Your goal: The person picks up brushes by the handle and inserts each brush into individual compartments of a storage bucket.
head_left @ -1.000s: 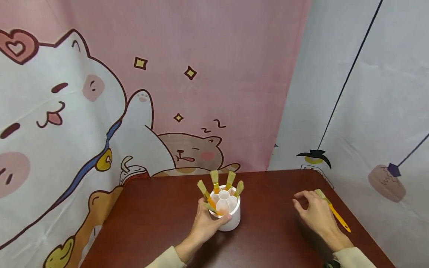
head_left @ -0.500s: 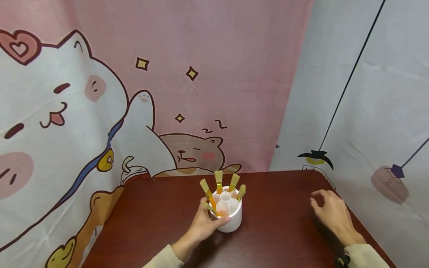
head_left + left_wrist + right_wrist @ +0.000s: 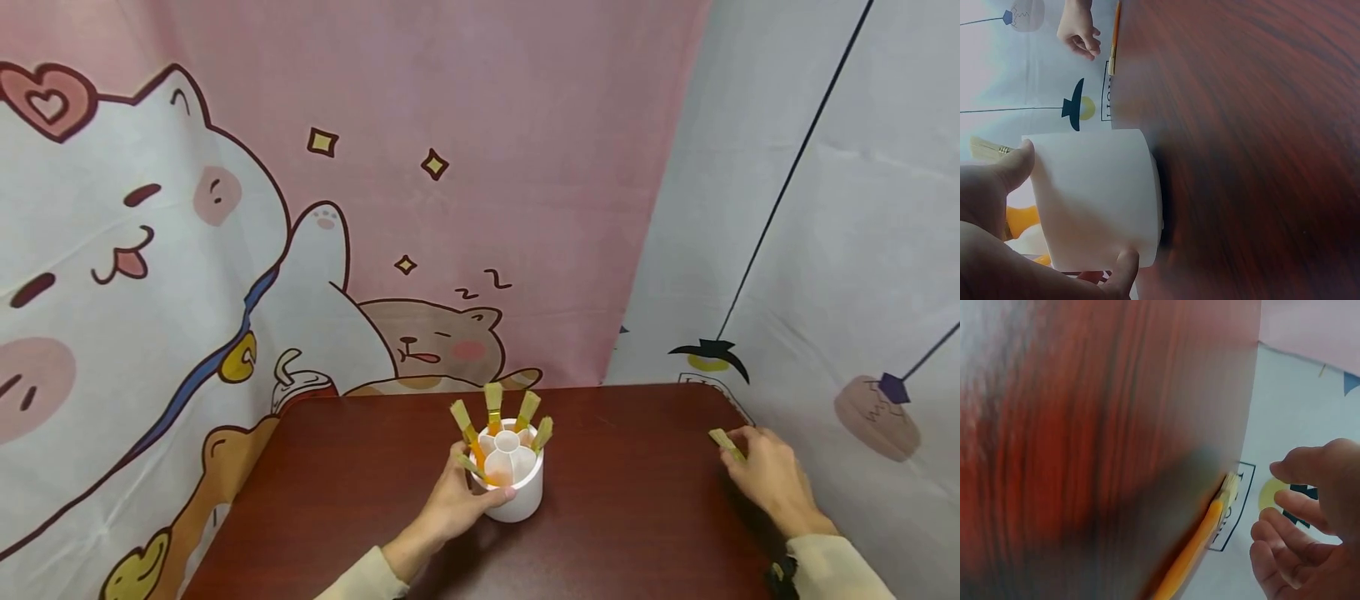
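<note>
My left hand point(image 3: 450, 504) grips the near left side of a white round brush holder point(image 3: 525, 492) standing on the table, thumb over its front. Flower-shaped compartments fill its top, and several paintbrushes point(image 3: 492, 400) stick out, bristles up. In the left wrist view, the fingers spread round the holder's white wall point(image 3: 1097, 200). Near the table's right edge, my right hand point(image 3: 776, 483) hovers over another paintbrush point(image 3: 723, 439), whose handle it hides. The right wrist view has this yellow-handled paintbrush point(image 3: 1194, 547) lying on the table, apart from the loosely bent fingers point(image 3: 1285, 534).
A dark red-brown wooden table point(image 3: 360, 450) spans the foreground. Behind it hangs a pink cloth point(image 3: 525, 167) with cartoon animals, and a whitish cloth point(image 3: 847, 250) borders its right side.
My right hand has shifted to the right, over the lying paintbrush, so only its bristles show in the head view. My left hand keeps its hold on the brush holder.
</note>
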`<state>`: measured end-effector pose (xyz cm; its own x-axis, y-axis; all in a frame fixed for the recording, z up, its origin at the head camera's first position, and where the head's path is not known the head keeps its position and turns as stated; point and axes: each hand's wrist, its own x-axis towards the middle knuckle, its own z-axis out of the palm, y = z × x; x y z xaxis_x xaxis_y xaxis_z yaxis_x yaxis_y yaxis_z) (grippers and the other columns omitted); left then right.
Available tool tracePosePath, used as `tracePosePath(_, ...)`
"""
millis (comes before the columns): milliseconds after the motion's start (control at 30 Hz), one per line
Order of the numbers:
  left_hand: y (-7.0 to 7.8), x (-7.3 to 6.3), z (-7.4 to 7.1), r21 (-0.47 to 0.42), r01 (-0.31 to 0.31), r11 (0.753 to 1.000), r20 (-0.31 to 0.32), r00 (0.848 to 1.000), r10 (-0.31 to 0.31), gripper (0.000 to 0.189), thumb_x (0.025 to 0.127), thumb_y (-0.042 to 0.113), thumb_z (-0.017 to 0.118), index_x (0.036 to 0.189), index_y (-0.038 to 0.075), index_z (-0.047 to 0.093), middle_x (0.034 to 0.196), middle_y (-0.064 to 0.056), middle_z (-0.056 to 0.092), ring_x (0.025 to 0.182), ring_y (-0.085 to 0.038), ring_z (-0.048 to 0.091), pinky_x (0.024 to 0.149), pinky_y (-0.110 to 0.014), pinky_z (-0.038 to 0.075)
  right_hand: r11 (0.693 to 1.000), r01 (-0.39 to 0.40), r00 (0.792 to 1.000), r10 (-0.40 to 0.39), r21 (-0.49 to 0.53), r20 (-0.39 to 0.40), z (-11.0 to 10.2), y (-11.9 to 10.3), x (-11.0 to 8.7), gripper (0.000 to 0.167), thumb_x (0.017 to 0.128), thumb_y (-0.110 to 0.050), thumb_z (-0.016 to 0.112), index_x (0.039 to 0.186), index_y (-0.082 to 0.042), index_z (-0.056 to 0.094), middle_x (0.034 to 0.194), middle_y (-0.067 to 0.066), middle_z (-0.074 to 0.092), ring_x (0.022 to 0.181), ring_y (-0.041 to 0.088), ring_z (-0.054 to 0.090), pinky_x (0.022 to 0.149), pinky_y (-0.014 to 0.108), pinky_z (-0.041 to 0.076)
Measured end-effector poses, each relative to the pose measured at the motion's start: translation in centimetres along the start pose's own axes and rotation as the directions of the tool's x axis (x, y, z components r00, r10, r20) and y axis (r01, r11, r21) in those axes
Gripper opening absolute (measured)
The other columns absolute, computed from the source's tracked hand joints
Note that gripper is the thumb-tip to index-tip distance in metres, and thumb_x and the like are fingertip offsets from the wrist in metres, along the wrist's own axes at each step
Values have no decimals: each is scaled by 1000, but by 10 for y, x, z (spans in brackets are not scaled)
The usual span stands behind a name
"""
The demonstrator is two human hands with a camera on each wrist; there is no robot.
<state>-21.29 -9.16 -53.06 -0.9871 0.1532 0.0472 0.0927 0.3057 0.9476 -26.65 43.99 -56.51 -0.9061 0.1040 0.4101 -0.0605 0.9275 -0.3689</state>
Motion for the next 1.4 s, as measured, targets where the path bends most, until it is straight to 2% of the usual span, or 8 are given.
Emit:
tracePosePath(200, 0, 3, -2, -13, -11, 1000, 22, 1000, 11, 91, 89, 20, 103, 158, 4, 46, 158, -22, 67, 143, -37, 69, 126, -64, 49, 998, -63, 995, 65, -31, 79, -4, 16, 8, 38, 97, -17, 83, 124, 10, 77, 113, 37, 73, 98, 66, 70, 74, 74, 56)
tracePosePath(367, 1, 5, -3, -11, -8, 1000, 28, 1000, 9, 90, 89, 21, 103, 158, 5, 46, 156, -21, 68, 143, -36, 69, 126, -64, 50, 991, -125, 976, 133, -55, 172, -6, 25, 12, 48, 99, -24, 82, 127, 15, 74, 121, 45, 72, 102, 72, 68, 74, 75, 57)
tracePosePath(533, 2, 6, -4, -8, -13, 1000, 42, 999, 13, 91, 90, 21, 103, 159, 4, 46, 158, -23, 67, 146, -38, 67, 128, -68, 48, 981, -184, 945, 194, -65, 263, -7, 30, 14, 50, 100, -30, 84, 124, 13, 77, 123, 46, 73, 98, 68, 71, 72, 72, 59)
tracePosePath(633, 1, 6, -3, -21, -7, 1000, 57, 998, 8, 90, 91, 20, 102, 160, 5, 46, 160, -23, 66, 147, -39, 66, 128, -68, 49, 979, -193, 935, 203, -63, 291, -7, 33, 14, 39, 100, -31, 85, 112, 5, 82, 110, 41, 76, 89, 59, 72, 68, 68, 58)
tracePosePath(767, -1, 6, -3, -40, 3, 999, 71, 997, 0, 89, 91, 19, 102, 159, 7, 46, 160, -22, 66, 145, -37, 67, 124, -65, 52, 981, -186, 937, 196, -61, 289, -5, 35, 12, 25, 102, -30, 84, 91, -7, 83, 94, 32, 77, 80, 50, 72, 66, 65, 56)
tracePosePath(833, -2, 6, -3, -39, 4, 999, 71, 997, -1, 89, 91, 19, 102, 159, 7, 46, 159, -22, 67, 144, -36, 67, 123, -64, 52, 981, -185, 937, 195, -62, 289, -4, 35, 12, 25, 102, -29, 84, 88, -8, 83, 92, 31, 77, 79, 50, 72, 67, 67, 57)
tracePosePath(1100, -5, 6, -4, -34, 9, 999, 71, 997, -7, 89, 91, 19, 102, 160, 8, 47, 161, -20, 67, 148, -38, 66, 126, -67, 50, 979, -193, 930, 203, -61, 306, -1, 31, 10, 23, 100, -28, 85, 97, -5, 87, 102, 36, 79, 85, 54, 74, 71, 69, 58)
tracePosePath(1400, -7, 7, -7, -36, 9, 999, 64, 998, -7, 89, 90, 19, 103, 158, 7, 46, 160, -21, 67, 149, -38, 65, 128, -69, 48, 991, -129, 972, 135, -44, 195, 2, 12, 10, 30, 97, -24, 84, 103, 5, 82, 101, 32, 81, 86, 56, 74, 74, 72, 58)
